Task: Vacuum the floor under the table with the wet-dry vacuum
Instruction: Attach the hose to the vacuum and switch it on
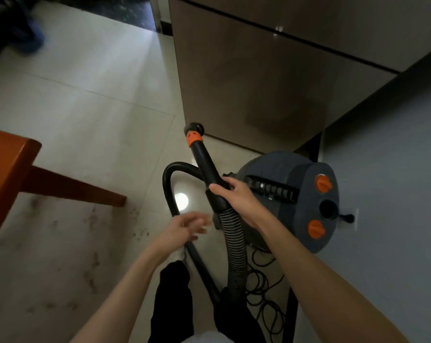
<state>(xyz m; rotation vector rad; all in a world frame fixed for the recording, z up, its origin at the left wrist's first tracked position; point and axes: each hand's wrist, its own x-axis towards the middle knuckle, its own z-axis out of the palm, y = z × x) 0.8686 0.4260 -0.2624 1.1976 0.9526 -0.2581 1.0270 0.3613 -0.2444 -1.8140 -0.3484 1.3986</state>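
Your right hand (236, 194) grips the hose handle (209, 174), nozzle end raised clear of the floor (85, 95). Your left hand (187, 226) hovers with fingers loose and empty, probably ready to steady the hose toward the dirt under the table (9, 169).

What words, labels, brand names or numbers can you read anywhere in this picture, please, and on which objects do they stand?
None can be read.
Wet-dry vacuum: no legible brand or label on its grey body; the orange knobs bear no readable marks.
Hose handle, held by the right hand: no text visible.
Cabinet: plain.
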